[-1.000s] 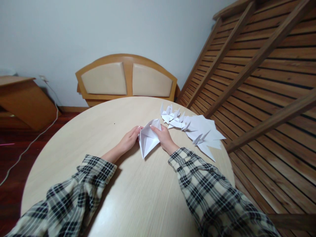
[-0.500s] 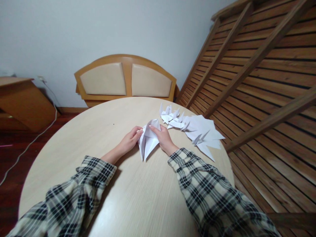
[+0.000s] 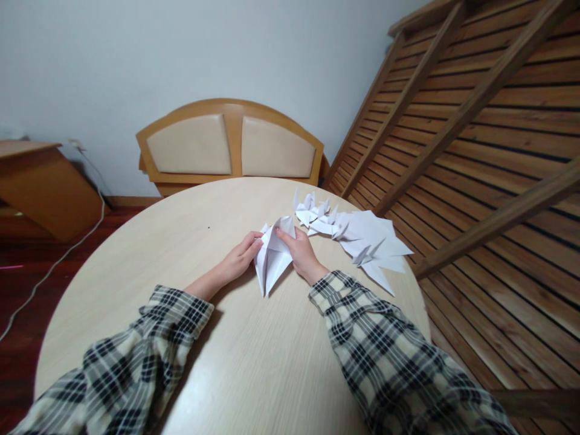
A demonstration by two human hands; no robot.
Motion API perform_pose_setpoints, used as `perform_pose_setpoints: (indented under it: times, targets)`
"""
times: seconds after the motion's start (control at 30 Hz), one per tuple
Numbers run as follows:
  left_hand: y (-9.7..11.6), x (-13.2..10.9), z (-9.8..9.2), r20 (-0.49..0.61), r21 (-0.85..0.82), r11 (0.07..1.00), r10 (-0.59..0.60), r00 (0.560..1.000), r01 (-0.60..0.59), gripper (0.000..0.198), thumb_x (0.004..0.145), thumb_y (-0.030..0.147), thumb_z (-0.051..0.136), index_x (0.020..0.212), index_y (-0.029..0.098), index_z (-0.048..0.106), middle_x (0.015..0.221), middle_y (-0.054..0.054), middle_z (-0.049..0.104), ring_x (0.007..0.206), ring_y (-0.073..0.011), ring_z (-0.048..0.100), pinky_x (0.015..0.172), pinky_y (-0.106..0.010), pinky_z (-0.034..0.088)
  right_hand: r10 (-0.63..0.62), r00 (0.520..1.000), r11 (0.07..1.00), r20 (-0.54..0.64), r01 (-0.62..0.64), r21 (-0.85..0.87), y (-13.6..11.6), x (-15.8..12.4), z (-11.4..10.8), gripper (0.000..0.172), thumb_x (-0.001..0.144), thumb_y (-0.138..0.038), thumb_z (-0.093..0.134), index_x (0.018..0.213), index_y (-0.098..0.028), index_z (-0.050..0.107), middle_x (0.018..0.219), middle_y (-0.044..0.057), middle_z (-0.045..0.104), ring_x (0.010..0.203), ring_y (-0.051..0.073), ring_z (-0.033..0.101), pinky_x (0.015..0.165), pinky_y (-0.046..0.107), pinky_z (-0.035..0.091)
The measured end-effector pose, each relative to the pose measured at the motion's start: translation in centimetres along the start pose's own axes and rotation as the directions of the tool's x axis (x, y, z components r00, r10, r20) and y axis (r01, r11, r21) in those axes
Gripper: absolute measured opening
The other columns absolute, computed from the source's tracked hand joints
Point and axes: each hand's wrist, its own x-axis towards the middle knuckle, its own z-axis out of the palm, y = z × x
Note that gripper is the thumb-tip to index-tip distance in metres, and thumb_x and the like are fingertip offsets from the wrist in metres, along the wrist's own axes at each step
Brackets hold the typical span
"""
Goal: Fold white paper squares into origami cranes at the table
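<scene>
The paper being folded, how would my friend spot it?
Look at the round wooden table. Near its middle, the left hand and right hand hold a folded paper. Only it is held; the paper pile lies loose to its right.

- Left hand [image 3: 237, 261] and right hand [image 3: 301, 252] pinching a half-folded white paper [image 3: 272, 258] on a round table [image 3: 254, 362].
- Folded paper cranes [image 3: 319, 217] and loose sheets [image 3: 374, 241] just right.

The white paper piece [image 3: 270, 261] is part-folded into a long, kite-like shape with sharp creases. Its narrow point rests on the round table [image 3: 158, 254], aimed at the near edge, and its wider top flaps stand lifted. It sits just right of the table's middle, pinched between the left hand [image 3: 238, 258] and the right hand [image 3: 302, 255].
</scene>
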Motion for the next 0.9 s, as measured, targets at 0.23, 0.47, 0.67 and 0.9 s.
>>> perform_pose_setpoints:
  times: [0.23, 0.47, 0.67, 0.9]
  targets:
    - [-0.3, 0.0, 0.1, 0.037, -0.017, 1.000, -0.013, 0.999, 0.014, 0.033, 0.094, 0.045, 0.036, 0.111, 0.019, 0.046, 0.083, -0.004, 0.054, 0.073, -0.0174, 0.052, 0.069, -0.032, 0.046, 0.005, 1.000, 1.000, 0.021, -0.005, 0.010, -0.2, -0.2, 0.1, 0.032, 0.077, -0.041, 0.063, 0.098, -0.017, 0.061, 0.101, 0.010, 0.068, 0.090, 0.023, 0.064, 0.077, 0.034, 0.050]
    - [-0.7, 0.2, 0.0, 0.034, 0.005, 1.000, 0.020, 0.999, -0.020, 0.040, 0.094, 0.051, 0.034, 0.117, 0.019, 0.044, 0.092, -0.006, 0.056, 0.084, -0.0205, 0.052, 0.078, -0.036, 0.045, -0.013, 1.000, 0.991, -0.017, 0.015, 0.130, -0.3, -0.1, 0.3, 0.030, 0.070, -0.041, 0.069, 0.088, -0.018, 0.063, 0.087, 0.005, 0.068, 0.077, 0.019, 0.061, 0.071, 0.031, 0.047]
    - [-0.5, 0.3, -0.1, 0.027, -0.009, 0.999, 0.046, 0.999, -0.046, 0.045, 0.094, 0.055, 0.034, 0.121, 0.020, 0.042, 0.104, -0.009, 0.055, 0.093, -0.0223, 0.051, 0.086, -0.038, 0.042, -0.034, 0.999, 0.976, -0.017, 0.037, 0.214, -0.5, -0.2, 0.5, 0.030, 0.066, -0.041, 0.074, 0.083, -0.018, 0.063, 0.080, 0.003, 0.066, 0.072, 0.017, 0.059, 0.069, 0.031, 0.044]
    - [-1.0, 0.2, 0.2, 0.039, -0.072, 0.996, 0.051, 0.998, -0.048, 0.038, 0.094, 0.049, 0.039, 0.109, 0.017, 0.052, 0.084, -0.005, 0.053, 0.077, -0.0181, 0.047, 0.070, -0.031, 0.040, -0.018, 1.000, 0.991, -0.015, 0.019, 0.130, -0.6, -0.3, 0.5, 0.032, 0.065, -0.043, 0.074, 0.081, -0.018, 0.064, 0.079, 0.004, 0.066, 0.071, 0.018, 0.060, 0.066, 0.030, 0.044]
